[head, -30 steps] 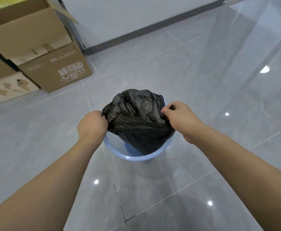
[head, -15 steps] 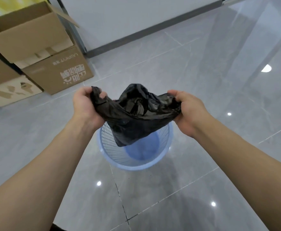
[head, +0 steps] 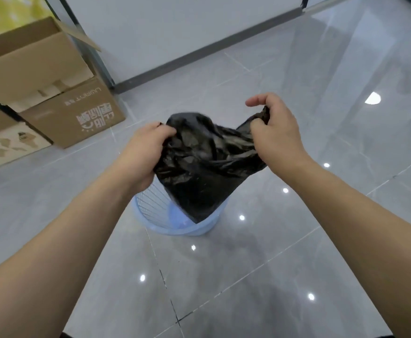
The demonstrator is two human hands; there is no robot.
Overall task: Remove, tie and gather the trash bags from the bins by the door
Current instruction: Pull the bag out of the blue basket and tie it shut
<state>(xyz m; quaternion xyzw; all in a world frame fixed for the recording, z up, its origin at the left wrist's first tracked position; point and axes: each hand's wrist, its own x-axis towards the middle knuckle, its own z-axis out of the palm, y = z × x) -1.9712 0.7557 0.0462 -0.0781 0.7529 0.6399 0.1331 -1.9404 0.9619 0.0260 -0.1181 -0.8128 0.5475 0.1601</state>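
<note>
- Bag (head: 206, 164): black, crumpled, held above the bin (head: 175, 225), lower tip hanging inside the rim.
- Left hand (head: 146, 152): fingers curled, gripping the bag's left edge.
- Right hand (head: 276, 132): pinching the right edge, forefinger extended.
- Boxes (head: 53, 93): open cardboard, stacked on the floor (head: 272, 276).

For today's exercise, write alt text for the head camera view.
Two bare hands, left hand and right hand, grip a crumpled black trash bag above a pale blue mesh bin on a grey tiled floor. Cardboard boxes sit at upper left.
</note>
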